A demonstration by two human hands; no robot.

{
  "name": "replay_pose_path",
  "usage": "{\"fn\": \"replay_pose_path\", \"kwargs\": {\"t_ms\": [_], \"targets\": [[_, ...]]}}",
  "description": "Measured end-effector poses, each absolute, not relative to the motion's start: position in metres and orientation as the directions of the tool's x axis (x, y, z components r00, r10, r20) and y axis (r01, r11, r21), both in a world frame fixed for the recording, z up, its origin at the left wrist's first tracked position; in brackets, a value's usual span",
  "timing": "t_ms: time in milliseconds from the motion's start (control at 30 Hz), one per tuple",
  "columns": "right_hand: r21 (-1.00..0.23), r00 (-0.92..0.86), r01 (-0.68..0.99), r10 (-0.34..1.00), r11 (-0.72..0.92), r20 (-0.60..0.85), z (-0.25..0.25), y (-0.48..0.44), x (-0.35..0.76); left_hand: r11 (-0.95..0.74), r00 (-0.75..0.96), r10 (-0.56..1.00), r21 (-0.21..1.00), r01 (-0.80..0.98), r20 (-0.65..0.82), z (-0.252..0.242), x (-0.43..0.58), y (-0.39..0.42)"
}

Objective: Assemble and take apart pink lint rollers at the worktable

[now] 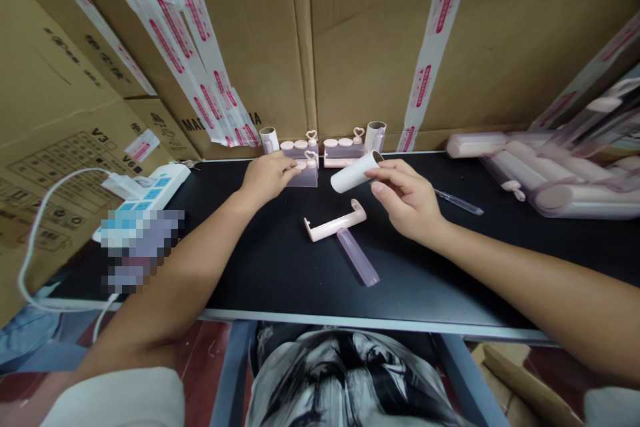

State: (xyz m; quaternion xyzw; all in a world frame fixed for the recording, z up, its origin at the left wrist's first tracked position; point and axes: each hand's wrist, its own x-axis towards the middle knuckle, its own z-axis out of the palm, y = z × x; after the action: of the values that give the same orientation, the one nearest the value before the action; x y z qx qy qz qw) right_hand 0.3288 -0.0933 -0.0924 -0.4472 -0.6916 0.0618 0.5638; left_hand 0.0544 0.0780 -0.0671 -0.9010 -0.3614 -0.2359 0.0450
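Observation:
In my right hand (407,197) a white cardboard tube (353,173) is pinched near its open end, tilted above the black table. The fingers of my left hand (267,179) are closed on a translucent purple case (307,177) with pink round tops and a heart-shaped loop. Below the tube lies a pale pink bracket-shaped plastic piece (336,224). A translucent purple strip-like piece (359,257) touches it and points toward the table's front edge. Behind my hands stand two similar cases, the right one (345,150) with a pink base.
Two upright tubes, left (269,139) and right (375,137), stand by the cardboard wall (360,47). A heap of pink and purple cylinders (580,180) fills the right side. Nearby is a clear slim piece (460,202). A power strip (145,203) with cables lies left.

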Motion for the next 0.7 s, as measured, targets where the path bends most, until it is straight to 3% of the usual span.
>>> {"fn": "replay_pose_path", "kwargs": {"t_ms": [267, 400, 533, 700], "targets": [[-0.572, 0.026, 0.553, 0.674, 0.606, 0.739, -0.093, -0.093, 0.329, -0.699, 0.613, 0.655, 0.045, 0.714, 0.442, -0.068, 0.051, 0.08], [-0.542, -0.002, 0.55, 0.65, 0.635, 0.76, -0.094, -0.092, 0.329, -0.721, 0.588, 0.625, 0.091, 0.687, 0.513, -0.064, 0.055, 0.07], [-0.426, -0.138, 0.544, 0.578, 0.723, 0.804, -0.091, -0.098, 0.327, -0.864, 0.642, 0.481, 0.199, 0.462, 0.597, -0.055, 0.071, 0.038], [-0.334, -0.316, 0.47, 0.508, 0.817, 0.801, -0.082, -0.116, 0.314, -0.951, 0.794, 0.31, 0.174, 0.256, 0.523, -0.04, 0.089, -0.011]]}}
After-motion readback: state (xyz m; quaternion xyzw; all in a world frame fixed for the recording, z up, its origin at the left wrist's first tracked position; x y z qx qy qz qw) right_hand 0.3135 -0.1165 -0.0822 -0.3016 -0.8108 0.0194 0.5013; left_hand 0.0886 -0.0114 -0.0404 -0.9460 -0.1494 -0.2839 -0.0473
